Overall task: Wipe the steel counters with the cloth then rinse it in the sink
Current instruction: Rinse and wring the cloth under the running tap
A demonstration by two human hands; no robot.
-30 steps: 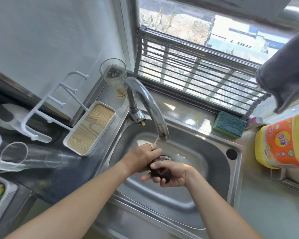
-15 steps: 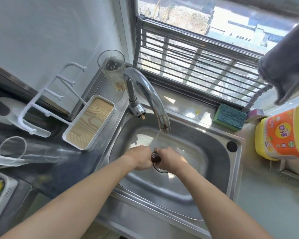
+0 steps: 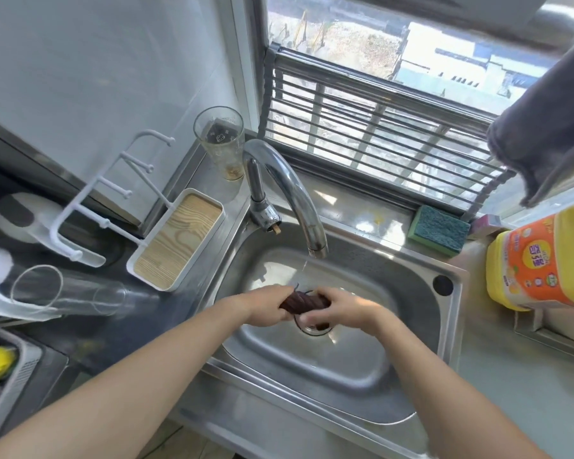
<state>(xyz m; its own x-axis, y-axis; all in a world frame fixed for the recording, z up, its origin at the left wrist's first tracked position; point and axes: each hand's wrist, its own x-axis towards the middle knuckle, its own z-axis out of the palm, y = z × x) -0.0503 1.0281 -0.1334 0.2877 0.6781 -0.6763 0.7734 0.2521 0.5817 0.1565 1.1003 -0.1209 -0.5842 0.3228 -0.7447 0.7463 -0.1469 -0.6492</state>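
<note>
A dark brown cloth (image 3: 304,301), twisted into a short roll, is held over the drain of the steel sink (image 3: 411,279). My left hand (image 3: 265,306) grips its left end and my right hand (image 3: 338,309) grips its right end. Both hands are low in the basin, just in front of the curved tap (image 3: 292,193). A thin stream of water falls from the spout to a spot just behind the cloth. Most of the cloth is hidden inside my fists.
A green sponge (image 3: 439,228) lies on the ledge behind the sink. A yellow detergent jug (image 3: 544,260) stands at the right. A glass (image 3: 222,144), a white wooden-bottomed tray (image 3: 178,240) and a lying glass (image 3: 63,293) are on the left counter.
My hands have drawn a little apart, so the cloth now shows as a twisted roll stretched between them instead of a small bunch. A second ago it was balled in my right hand.
</note>
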